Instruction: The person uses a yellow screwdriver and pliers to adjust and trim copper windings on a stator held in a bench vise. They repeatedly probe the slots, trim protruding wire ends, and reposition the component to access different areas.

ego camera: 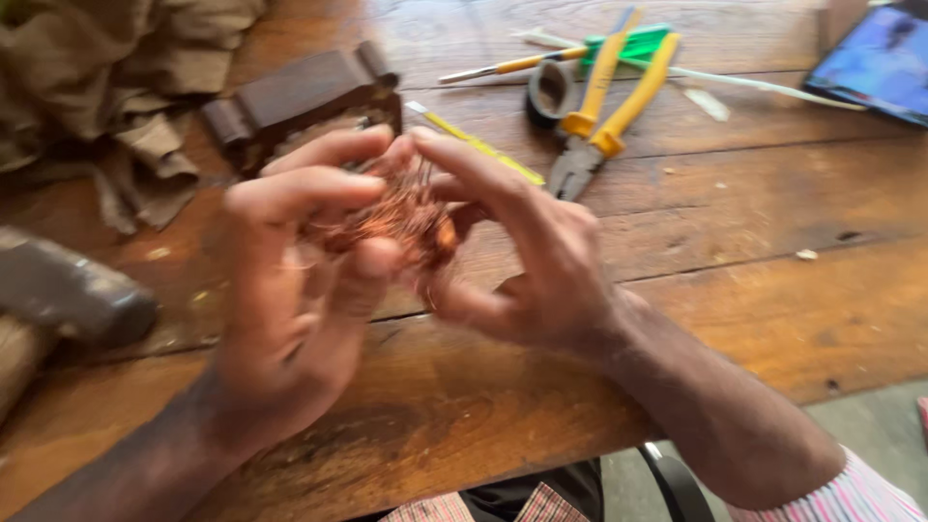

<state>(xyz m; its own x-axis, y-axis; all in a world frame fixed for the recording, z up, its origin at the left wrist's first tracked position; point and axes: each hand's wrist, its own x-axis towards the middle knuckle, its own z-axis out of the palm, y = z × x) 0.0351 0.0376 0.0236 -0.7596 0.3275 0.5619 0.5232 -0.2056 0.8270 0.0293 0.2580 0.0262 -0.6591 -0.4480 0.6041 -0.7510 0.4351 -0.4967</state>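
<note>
- We see both hands raised just above the worn brown wooden table (735,222), meeting around a tangled clump of thin copper-coloured wire (401,217) near the middle of the view.
- The left hand (295,300) comes in from the lower left, forearm angled up and to the right; its fingers curl over the top and near side of the wire clump, with the thumb pressed up against it from below, so the hand is closed around the wire.
- The right hand (527,261) enters from the lower right, wrist bent, palm turned toward the left hand; its index finger arches over the top of the clump and the thumb and lower fingers pinch the clump's right side.
- The fingertips of the two hands touch or nearly touch above the wire; motion blur keeps us from telling which.
- Just beyond the hands lies a dark brown block-shaped metal part (300,97), and beside it a thin yellow-handled screwdriver (474,143).
- Further back and to the right rest yellow-handled pliers (604,116), next to a small roll of black tape (551,92).
- At the left edge we note a grey hammer head (68,290), and crumpled tan cloth (106,87) in the far left corner.
- A striped pink-and-white cuff (860,493) shows on the right arm.
</note>
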